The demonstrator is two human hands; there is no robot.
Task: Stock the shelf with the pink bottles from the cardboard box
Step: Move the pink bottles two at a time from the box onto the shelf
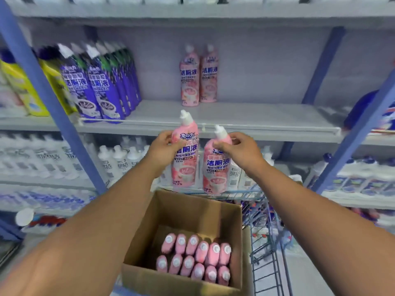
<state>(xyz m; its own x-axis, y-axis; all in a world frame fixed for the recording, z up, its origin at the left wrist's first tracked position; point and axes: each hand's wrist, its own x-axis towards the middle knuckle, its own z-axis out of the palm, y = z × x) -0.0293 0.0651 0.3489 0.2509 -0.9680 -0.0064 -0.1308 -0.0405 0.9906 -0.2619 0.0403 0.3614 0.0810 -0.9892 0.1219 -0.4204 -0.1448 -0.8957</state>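
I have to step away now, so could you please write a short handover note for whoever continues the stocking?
Left hand holds one pink bottle; right hand holds another by its neck, both raised below the shelf.
Done: two pink bottles on the shelf, toward the back.
Left: place the two held bottles, then the twelve in the cardboard box.
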